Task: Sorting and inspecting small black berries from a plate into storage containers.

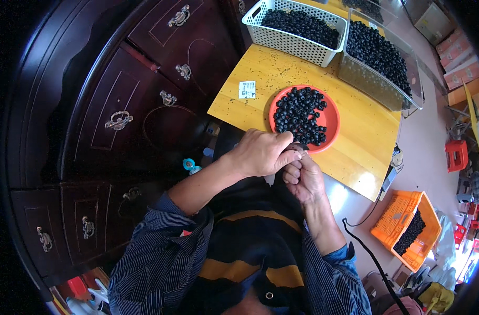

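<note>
Above my lap, at the near edge of the table, my two hands meet. My left hand is closed, thumb pressed over its curled fingers. Against it, my right hand has its fingers bent in a pinch. A dark, thin curved piece shows between them, and a pale pointed bit sticks out below the left hand; I cannot make out what either is. Just beyond lies a round orange plate with many small black ring-like parts, each with a hole, heaped mostly on its left side.
The yellow wooden table carries a white perforated basket and a clear bin, both full of black parts. A white label lies among dark crumbs. Dark drawers stand left; an orange crate sits right.
</note>
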`<state>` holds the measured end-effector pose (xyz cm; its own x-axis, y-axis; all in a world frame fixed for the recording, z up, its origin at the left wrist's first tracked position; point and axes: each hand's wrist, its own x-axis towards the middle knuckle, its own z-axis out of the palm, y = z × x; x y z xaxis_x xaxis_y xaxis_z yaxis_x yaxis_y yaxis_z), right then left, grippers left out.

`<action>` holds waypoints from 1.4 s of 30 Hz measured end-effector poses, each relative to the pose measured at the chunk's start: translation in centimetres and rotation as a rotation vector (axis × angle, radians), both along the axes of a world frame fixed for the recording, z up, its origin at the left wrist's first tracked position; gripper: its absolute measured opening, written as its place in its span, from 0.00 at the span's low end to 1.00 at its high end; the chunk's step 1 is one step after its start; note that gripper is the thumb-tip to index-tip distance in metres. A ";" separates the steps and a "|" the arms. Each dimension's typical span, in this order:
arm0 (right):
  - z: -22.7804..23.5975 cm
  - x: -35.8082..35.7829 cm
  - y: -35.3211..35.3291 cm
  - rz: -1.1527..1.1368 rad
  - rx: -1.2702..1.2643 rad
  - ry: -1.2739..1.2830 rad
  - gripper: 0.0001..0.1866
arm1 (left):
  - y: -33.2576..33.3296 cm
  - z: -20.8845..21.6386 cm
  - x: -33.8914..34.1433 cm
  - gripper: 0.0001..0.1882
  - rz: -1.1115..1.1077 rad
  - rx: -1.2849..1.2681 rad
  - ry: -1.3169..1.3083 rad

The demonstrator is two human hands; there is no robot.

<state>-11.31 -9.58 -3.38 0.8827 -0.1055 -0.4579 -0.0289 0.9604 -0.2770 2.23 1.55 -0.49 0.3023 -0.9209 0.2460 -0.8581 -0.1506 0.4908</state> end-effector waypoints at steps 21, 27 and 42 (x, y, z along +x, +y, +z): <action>-0.4 0.1 -0.1 -0.022 0.117 0.048 0.11 | -0.8 -1.0 0.4 0.20 -0.030 0.060 0.081; -0.5 0.3 -0.3 -0.023 0.169 0.043 0.13 | -1.2 -1.0 0.5 0.21 -0.031 0.055 0.084; 0.3 0.3 -0.6 -0.096 0.146 -0.075 0.14 | -1.2 0.1 0.8 0.21 -0.017 -0.194 0.275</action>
<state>-11.02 -10.14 -3.11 0.9041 -0.1280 -0.4076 0.0800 0.9879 -0.1327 2.98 0.37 -0.36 0.3670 -0.8704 0.3283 -0.6911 -0.0189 0.7225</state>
